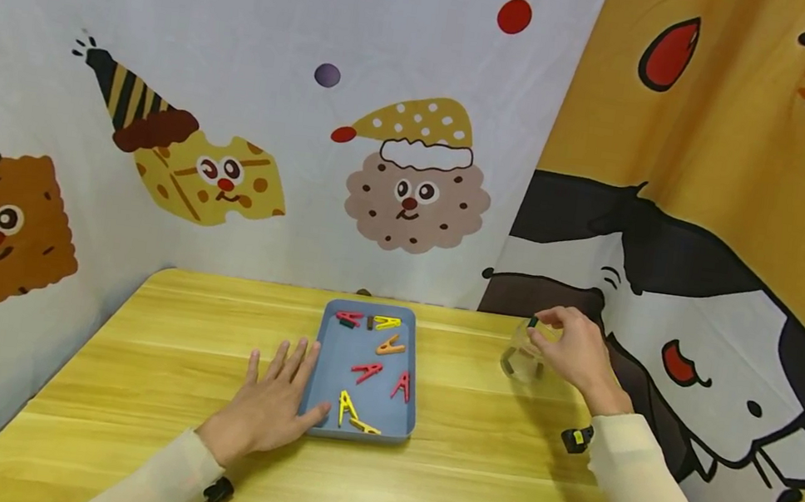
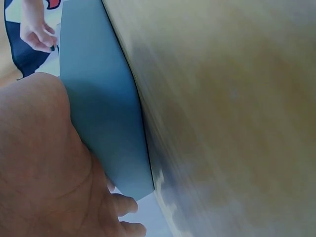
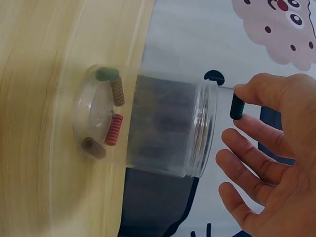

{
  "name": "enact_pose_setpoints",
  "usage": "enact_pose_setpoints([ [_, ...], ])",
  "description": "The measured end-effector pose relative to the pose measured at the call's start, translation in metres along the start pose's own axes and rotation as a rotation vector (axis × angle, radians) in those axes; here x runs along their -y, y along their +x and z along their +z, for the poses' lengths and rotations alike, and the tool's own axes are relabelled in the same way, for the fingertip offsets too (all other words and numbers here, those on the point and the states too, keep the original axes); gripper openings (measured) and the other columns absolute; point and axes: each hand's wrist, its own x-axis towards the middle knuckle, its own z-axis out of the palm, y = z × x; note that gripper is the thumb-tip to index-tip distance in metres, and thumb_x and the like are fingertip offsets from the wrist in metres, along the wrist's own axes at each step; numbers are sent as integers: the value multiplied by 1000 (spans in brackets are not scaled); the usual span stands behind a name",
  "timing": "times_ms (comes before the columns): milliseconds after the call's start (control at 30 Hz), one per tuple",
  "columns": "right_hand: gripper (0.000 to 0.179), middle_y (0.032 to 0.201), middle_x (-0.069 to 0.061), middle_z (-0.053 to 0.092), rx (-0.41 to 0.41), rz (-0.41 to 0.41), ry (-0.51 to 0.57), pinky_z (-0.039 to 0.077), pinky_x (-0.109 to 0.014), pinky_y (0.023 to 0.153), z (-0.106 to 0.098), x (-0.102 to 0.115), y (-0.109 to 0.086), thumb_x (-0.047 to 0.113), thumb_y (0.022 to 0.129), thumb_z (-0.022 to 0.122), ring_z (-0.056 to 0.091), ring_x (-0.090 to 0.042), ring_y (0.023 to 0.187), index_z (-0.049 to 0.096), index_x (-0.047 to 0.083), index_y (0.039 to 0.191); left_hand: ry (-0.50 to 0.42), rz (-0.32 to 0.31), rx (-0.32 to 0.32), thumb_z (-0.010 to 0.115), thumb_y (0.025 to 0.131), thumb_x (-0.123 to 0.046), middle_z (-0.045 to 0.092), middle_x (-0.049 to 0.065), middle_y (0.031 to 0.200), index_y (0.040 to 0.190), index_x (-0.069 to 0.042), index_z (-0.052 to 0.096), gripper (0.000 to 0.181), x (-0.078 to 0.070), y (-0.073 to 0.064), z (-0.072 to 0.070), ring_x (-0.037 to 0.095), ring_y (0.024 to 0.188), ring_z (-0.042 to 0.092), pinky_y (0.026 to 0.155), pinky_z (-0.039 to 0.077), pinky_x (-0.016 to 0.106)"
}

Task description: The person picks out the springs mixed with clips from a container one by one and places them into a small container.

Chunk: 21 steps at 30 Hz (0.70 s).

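Note:
In the right wrist view, my right hand [image 3: 271, 158] pinches a small ridged dark green peg [image 3: 237, 106] between thumb and index finger. It is just above the mouth of a clear, lidless jar [image 3: 165, 128]. On the jar's bottom lie a green peg [image 3: 107, 74], a red peg [image 3: 114, 130] and brown ones. In the head view, my left hand [image 1: 266, 406] rests with straight, spread fingers against the left side of a blue-grey tray [image 1: 335, 372]. The tray holds red, yellow and orange clothespins, plus a dark green peg [image 1: 347, 324] and a brown peg [image 1: 369, 323] near its far end.
Tray and jar stand on a wood-grain table [image 1: 456, 492], the jar to the right near the far edge. Behind the table hangs a cartoon-printed curtain [image 1: 263, 33], continuing along both sides.

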Motion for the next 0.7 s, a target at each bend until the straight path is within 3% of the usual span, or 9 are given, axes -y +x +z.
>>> enact_pose_setpoints([
  [300,36,143,-29,71,44,45,-40,61,-71,102,2,-9,3,27,109,83,71,-53,132,82,2,135,-5,9,1,58,117,-66,9,20,197,189,-9,9,104,1,1,0,52,183,8,139,4,89],
  [700,35,137,-30,70,87,70,-61,59,-64,93,2,-20,6,29,107,85,68,-48,119,85,2,131,20,21,-3,57,117,-67,6,18,197,189,-8,11,103,1,2,1,52,183,9,139,5,89],
])
